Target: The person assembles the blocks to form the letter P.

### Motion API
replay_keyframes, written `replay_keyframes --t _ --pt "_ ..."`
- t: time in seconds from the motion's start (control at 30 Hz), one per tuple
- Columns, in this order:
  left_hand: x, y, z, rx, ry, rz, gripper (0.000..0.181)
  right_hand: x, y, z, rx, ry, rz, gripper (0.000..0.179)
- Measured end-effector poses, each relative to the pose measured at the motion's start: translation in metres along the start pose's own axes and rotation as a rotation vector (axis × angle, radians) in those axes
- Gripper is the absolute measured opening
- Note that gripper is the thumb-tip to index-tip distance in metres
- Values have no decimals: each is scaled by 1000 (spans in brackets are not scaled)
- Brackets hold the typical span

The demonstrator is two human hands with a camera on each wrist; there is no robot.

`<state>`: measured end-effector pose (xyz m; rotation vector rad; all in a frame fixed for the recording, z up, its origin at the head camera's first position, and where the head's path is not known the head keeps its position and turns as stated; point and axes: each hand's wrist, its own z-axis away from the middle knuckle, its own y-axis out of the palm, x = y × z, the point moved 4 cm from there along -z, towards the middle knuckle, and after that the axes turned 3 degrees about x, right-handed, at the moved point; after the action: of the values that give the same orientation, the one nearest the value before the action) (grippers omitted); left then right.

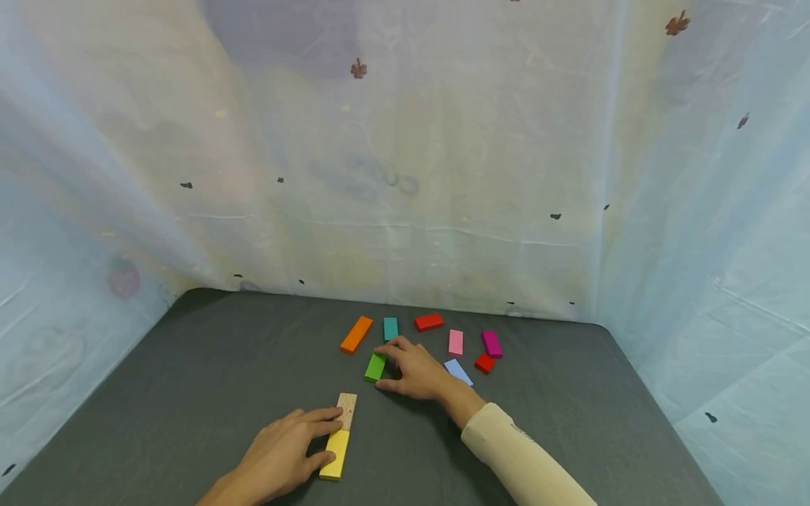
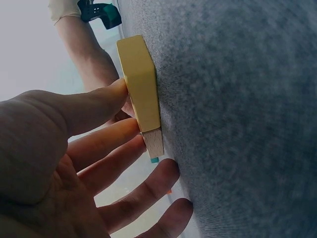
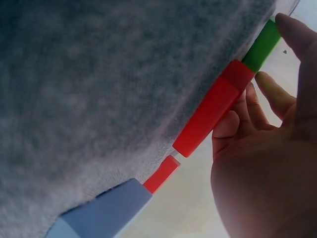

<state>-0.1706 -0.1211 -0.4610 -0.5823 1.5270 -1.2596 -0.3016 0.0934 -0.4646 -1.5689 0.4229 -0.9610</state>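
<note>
A yellow block (image 1: 335,457) and a plain wood block (image 1: 346,407) lie end to end on the dark table. My left hand (image 1: 278,450) rests beside them, its thumb touching the yellow block and its fingertips at the wood block; the left wrist view shows the fingers extended. Farther forward, my right hand (image 1: 414,369) pinches a green block (image 1: 375,367) between thumb and index finger, one at each end. In the right wrist view a red block (image 3: 213,109) partly overlaps the green block (image 3: 262,44).
Beyond the right hand lie an orange block (image 1: 357,335), a teal block (image 1: 390,328) and a red block (image 1: 429,322). To its right are a pink block (image 1: 455,342), a magenta block (image 1: 491,344), a small red block (image 1: 484,363) and a light blue block (image 1: 458,372).
</note>
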Motion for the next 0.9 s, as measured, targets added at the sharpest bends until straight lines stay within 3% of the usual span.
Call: replay_keyframes --t 0.3,0.9 --pt "1 0 -1 17 -18 28 49 -3 4 -2 37 20 2 72" --pt "1 0 1 -3 10 21 49 -1 3 -3 15 9 9 69"
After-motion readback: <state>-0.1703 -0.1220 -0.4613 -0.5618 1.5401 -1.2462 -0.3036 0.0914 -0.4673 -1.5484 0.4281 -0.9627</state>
